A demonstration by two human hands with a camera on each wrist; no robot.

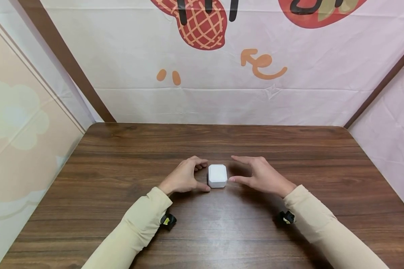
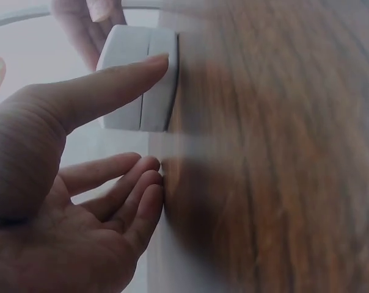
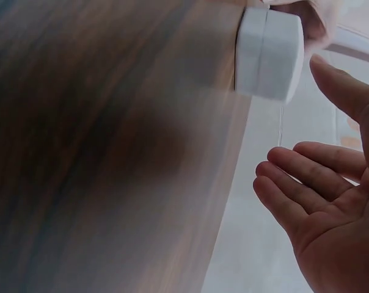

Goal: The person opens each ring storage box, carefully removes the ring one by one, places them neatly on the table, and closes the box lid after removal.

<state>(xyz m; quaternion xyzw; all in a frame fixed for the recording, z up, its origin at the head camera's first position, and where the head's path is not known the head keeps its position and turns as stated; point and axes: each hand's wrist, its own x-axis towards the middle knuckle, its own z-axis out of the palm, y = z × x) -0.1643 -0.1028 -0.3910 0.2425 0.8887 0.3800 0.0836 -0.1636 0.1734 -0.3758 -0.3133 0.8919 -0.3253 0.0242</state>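
Plainly, both hands were spread, with the white box between them and neither gripping it. The left hand [image 1: 183,176] was nearer, its fingers bent softly beside the box's left side and its thumb reaching to the near left corner; whether the thumb tip touched could not be told. The right hand [image 1: 262,175] held its thumb and fingers well apart, the thumb tip just beside the box's right side and the index finger stretched out beyond it.

The white box [image 1: 217,173] was small, with rounded corners, and sat flat on the counter; both wrist views showed a thin seam along its side. Pale yellow sleeves [image 1: 131,228] covered both forearms, and a small black device [image 1: 168,220] showed below the left wrist, another [image 1: 287,217] below the right.

Around all this spread the counter [image 1: 195,235], dark brown and wood-grained, with rounded far corners. Behind it hung a whitish backdrop [image 1: 128,56] bearing a red, cross-hatched drawing [image 1: 203,28], orange marks [image 1: 262,61] and brown stripes [image 1: 67,63] towards the sides.
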